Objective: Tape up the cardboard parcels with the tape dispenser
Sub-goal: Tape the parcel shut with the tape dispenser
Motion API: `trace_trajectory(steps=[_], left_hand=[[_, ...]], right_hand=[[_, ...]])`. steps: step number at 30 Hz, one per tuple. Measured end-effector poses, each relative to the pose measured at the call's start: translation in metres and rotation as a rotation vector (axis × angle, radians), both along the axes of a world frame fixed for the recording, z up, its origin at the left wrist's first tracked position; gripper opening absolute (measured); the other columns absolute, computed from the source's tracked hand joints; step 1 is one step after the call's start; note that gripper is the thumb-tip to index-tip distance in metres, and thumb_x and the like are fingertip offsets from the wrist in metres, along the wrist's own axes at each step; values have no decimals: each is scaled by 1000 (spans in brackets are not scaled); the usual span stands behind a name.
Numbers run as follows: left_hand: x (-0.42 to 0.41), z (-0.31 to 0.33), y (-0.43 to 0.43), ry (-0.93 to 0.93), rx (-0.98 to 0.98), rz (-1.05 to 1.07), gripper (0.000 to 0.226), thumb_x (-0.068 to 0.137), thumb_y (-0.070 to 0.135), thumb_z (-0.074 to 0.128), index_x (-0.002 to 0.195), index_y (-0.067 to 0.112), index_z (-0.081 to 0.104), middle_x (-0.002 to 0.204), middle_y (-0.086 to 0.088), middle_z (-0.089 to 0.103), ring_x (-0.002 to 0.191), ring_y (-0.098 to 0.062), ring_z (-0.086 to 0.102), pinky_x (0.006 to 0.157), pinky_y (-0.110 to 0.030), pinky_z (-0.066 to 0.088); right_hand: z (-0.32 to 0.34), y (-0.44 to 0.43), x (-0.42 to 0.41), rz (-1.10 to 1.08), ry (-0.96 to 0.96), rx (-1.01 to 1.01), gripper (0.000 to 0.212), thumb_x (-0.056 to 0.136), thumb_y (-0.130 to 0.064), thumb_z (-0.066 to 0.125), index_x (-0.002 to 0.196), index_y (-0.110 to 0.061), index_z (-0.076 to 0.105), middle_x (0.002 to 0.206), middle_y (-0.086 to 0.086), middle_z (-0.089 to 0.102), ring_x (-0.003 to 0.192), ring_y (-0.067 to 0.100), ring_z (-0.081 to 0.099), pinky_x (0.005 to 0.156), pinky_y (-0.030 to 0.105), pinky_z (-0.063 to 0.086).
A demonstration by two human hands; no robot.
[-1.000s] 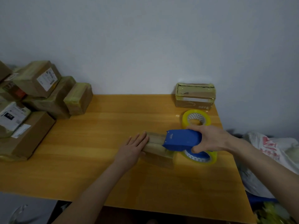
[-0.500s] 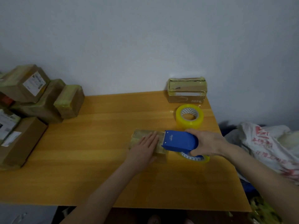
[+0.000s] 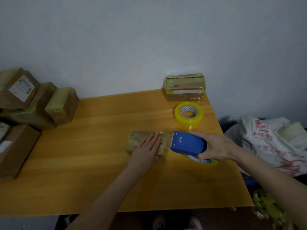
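Pressing down on the small parcel (image 3: 141, 140) with the left hand (image 3: 147, 149): palm flat, fingers straight and close together, fingertips toward the parcel's far right end. Gripping the blue tape dispenser (image 3: 187, 144) with the right hand (image 3: 216, 146): fingers curled over its far side, thumb clamped on the near side just above the loaded roll (image 3: 205, 161). Dispenser's front edge touching the right end of the parcel, a glossy strip of tape (image 3: 164, 136) running from it along the parcel's top and under the left fingers. Parcel lying on the wooden table (image 3: 83, 155), a little right of centre. Beyond the dispenser, toward the far right corner, a spare roll of yellowish tape (image 3: 189, 114) lying flat, and behind it, against the wall, a taped box (image 3: 185, 87). Far left, a pile of boxes (image 3: 33, 105), partly cut off by the picture's edge, labels too blurred to read. Most of the loaded roll hidden under the dispenser and right hand; much of the parcel's top covered by the left hand. Off the table's right edge, a white plastic bag (image 3: 269, 138) with red print, not readable. Below the near edge, two feet in slippers (image 3: 159, 221), dim and cut off.
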State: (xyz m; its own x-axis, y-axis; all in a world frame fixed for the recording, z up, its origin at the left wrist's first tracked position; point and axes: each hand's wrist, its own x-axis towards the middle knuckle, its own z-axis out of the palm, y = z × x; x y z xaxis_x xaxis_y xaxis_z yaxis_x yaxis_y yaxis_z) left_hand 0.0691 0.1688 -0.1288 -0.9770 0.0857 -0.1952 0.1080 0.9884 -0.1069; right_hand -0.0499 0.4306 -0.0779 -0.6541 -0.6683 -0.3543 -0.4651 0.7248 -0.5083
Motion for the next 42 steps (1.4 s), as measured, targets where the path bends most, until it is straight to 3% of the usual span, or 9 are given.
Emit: trace_trajectory(steps=[4, 8, 15, 21, 28, 31, 34, 37, 42], left_hand=[[0, 0, 2, 11, 7, 1, 76, 101, 38, 35, 140, 19, -28, 146, 4, -35, 136, -13, -28, 111, -29, -17], [1, -1, 1, 7, 16, 5, 76, 102, 37, 35, 139, 19, -28, 147, 4, -34, 137, -11, -27, 113, -30, -15], [0, -4, 1, 2, 17, 1, 75, 101, 37, 35, 139, 18, -28, 148, 3, -33, 142, -14, -22, 117, -32, -11], [-1, -4, 3, -14, 17, 7, 75, 101, 37, 35, 138, 19, -28, 146, 3, -34, 142, -14, -23, 115, -33, -12], [0, -2, 1, -6, 73, -6, 74, 101, 37, 36, 141, 22, -25, 146, 7, -33, 144, -15, -21, 116, -31, -11], [5, 0, -1, 12, 141, -49, 74, 100, 38, 38, 148, 23, -15, 150, 8, -28, 145, -15, -18, 116, -30, -12], [3, 5, 9, 108, 276, 63, 66, 97, 43, 35, 153, 19, 10, 159, 7, 0, 148, -14, 2, 118, -33, -2], [-15, 12, 41, 258, 272, 333, 60, 96, 55, 35, 144, 18, 34, 143, -4, 40, 131, -22, 36, 110, -37, 27], [-27, 14, 50, 236, 230, 366, 58, 95, 32, 51, 146, 16, 29, 142, -11, 30, 127, -25, 36, 99, -33, 40]], right_hand=[[0, 12, -2, -10, -3, 58, 88, 70, -43, 70, 144, -51, 22, 104, -18, 59, 92, 8, 58, 76, 33, 54], [0, 7, 2, 12, 31, 131, 86, 70, -46, 68, 141, -53, 22, 89, -19, 57, 81, 5, 56, 64, 26, 49], [-3, -28, 7, 21, 45, 290, 85, 74, -49, 68, 145, -47, 21, 96, -15, 50, 89, 16, 50, 67, 29, 42], [6, -51, -5, 41, -49, 344, 83, 69, -45, 70, 142, -44, 30, 112, -6, 55, 98, 21, 56, 84, 40, 53], [30, -71, -18, 90, -92, 435, 71, 67, -42, 71, 133, -38, 44, 111, -5, 58, 95, 21, 60, 78, 36, 53], [23, -70, -14, 96, 78, 525, 69, 69, -47, 69, 133, -37, 47, 112, -5, 62, 96, 20, 60, 70, 32, 49], [22, -58, -20, -32, -6, 393, 75, 68, -48, 68, 138, -37, 42, 120, -5, 58, 99, 21, 58, 78, 34, 52], [26, -44, -26, -182, -51, 246, 82, 66, -48, 68, 141, -37, 38, 119, -4, 55, 97, 21, 56, 75, 34, 52], [13, -38, -21, -509, -135, -155, 67, 66, -39, 77, 125, -26, 49, 100, -6, 58, 82, 12, 59, 63, 27, 50]])
